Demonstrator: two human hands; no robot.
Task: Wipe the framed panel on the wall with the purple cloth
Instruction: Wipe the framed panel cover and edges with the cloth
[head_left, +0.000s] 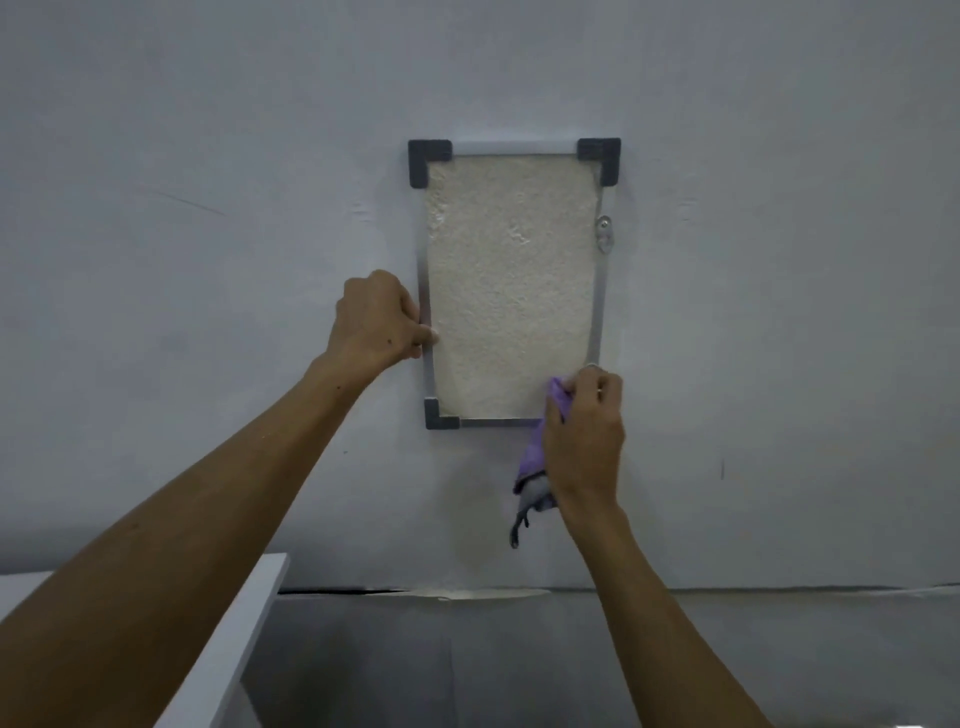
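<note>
Grey wall (208, 156): framed panel (511, 286), long axis vertical.
Left hand (376, 322) grips its left edge; right hand (584, 431) clutches cloth (535, 447) at lower right corner.

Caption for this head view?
Left hand steadies the metal-framed textured panel; right hand holds the purple cloth.

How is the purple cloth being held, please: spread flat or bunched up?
Bunched up: the purple cloth is gathered in the right hand, its tail hanging below.
</note>
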